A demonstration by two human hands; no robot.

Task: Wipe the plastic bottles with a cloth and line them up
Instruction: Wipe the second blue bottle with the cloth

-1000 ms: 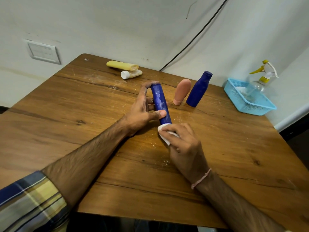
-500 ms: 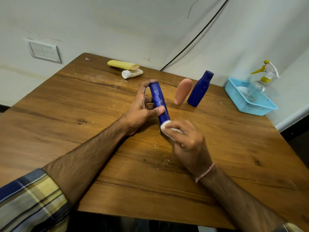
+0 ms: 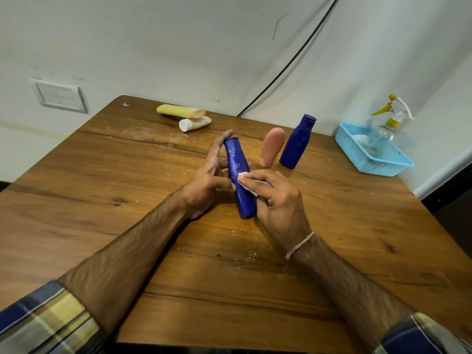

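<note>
We grip the blue bottle [image 3: 238,169] in our left hand [image 3: 209,175] mid-table. Our right hand [image 3: 278,200] pinches the cloth [image 3: 245,181] against it. The table [image 3: 102,187] runs wide leftward, and the basket [image 3: 373,162] sits at its right edge.

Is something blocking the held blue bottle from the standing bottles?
No, nothing visible. Only bare table lies between the held blue bottle and the pink bottle and standing blue bottle. Left hand grips it; right hand pinches the cloth.

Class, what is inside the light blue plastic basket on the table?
A clear plastic spray bottle with a yellow-and-white trigger stands in the light blue plastic basket. Beside it lies something white; the wall hides the rest.
</note>
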